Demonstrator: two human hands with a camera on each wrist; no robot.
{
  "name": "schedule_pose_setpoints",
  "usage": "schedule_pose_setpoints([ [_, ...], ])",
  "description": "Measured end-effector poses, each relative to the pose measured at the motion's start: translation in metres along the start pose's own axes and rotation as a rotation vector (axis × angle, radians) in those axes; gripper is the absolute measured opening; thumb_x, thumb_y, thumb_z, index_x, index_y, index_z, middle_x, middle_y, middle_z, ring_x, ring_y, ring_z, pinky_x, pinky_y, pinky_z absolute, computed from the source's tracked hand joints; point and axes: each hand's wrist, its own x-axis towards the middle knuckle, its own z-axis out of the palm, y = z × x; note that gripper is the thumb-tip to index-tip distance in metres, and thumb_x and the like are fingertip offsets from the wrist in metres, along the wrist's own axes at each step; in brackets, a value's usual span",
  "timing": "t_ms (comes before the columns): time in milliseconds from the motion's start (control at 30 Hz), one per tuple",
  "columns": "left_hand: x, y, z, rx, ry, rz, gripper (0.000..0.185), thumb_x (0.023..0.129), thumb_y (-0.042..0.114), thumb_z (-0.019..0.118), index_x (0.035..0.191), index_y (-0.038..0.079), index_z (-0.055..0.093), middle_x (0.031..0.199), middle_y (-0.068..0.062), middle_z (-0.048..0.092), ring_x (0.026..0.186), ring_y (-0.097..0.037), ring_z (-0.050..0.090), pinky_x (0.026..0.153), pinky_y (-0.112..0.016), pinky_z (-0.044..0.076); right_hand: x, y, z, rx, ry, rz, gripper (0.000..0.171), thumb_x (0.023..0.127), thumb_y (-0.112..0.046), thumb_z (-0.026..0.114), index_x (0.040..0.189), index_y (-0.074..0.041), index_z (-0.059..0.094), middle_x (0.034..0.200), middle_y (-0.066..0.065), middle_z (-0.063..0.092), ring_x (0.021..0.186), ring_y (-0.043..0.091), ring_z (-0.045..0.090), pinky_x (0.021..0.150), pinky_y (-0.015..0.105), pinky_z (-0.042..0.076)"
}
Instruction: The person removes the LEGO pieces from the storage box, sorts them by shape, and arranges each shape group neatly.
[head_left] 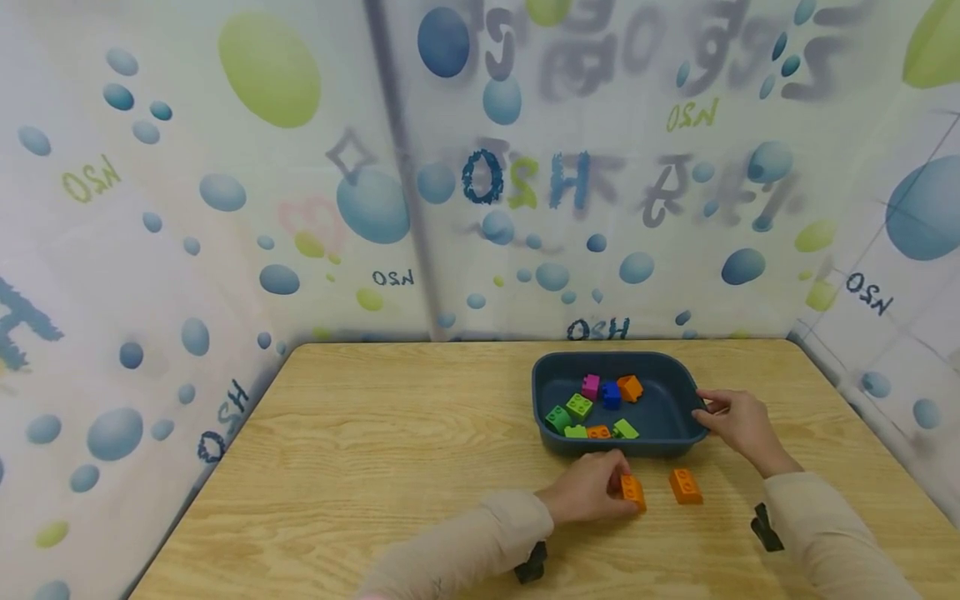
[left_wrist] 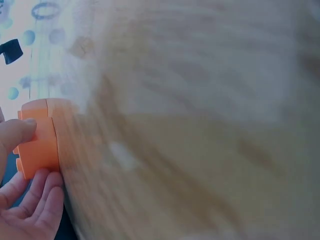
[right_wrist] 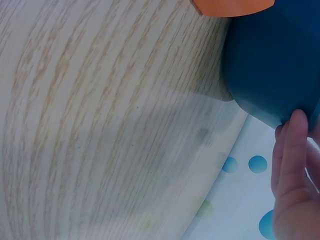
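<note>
In the head view my left hand (head_left: 591,490) pinches an orange toy brick (head_left: 633,492) on the table, just in front of a dark blue bin. The left wrist view shows the thumb on one side of this orange brick (left_wrist: 41,156) and the fingertips under its other side. My right hand (head_left: 741,425) holds the right end of the dark blue bin (head_left: 611,447) by its rim; in the right wrist view the fingers (right_wrist: 296,145) press against the bin's outer wall. A second orange brick (head_left: 686,486) lies on the table to the right of the held one.
Inside the bin are several bricks, among them a pink brick (head_left: 591,386), a blue brick (head_left: 611,395), an orange one (head_left: 630,387) and a dark green one (head_left: 558,418). The wooden table (head_left: 375,442) ends at a patterned curtain (head_left: 480,250) behind and on both sides.
</note>
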Motion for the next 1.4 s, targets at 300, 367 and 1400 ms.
schedule_pose_setpoints([
  [300,-0.003,-0.001,0.000,0.002,-0.002,-0.025,0.041,0.073,0.042,0.069,0.102,0.017,0.053,0.084,0.012,0.052,0.074,0.002,0.046,0.063,-0.010,0.038,-0.003,0.001,0.002,0.020,-0.010,0.004,0.039,0.078,-0.005,0.064,0.110,0.014,0.054,0.083,0.023,0.059,0.063,0.024,0.059,0.047,0.026,0.046],
  [367,-0.003,-0.001,-0.001,0.013,-0.007,-0.017,0.043,0.073,0.043,0.069,0.104,0.018,0.054,0.089,0.012,0.054,0.078,0.002,0.047,0.067,-0.010,0.039,-0.003,0.001,0.001,0.015,-0.006,0.003,0.039,0.078,-0.005,0.064,0.110,0.014,0.054,0.083,0.023,0.059,0.063,0.023,0.059,0.047,0.026,0.046],
  [1400,0.006,0.010,0.004,0.099,0.006,-0.076,0.040,0.079,0.038,0.064,0.110,0.014,0.053,0.097,0.008,0.053,0.084,-0.001,0.048,0.074,-0.013,0.040,0.000,-0.001,-0.001,0.007,-0.006,-0.005,0.039,0.078,-0.006,0.064,0.110,0.013,0.054,0.083,0.024,0.059,0.062,0.023,0.059,0.047,0.027,0.046],
])
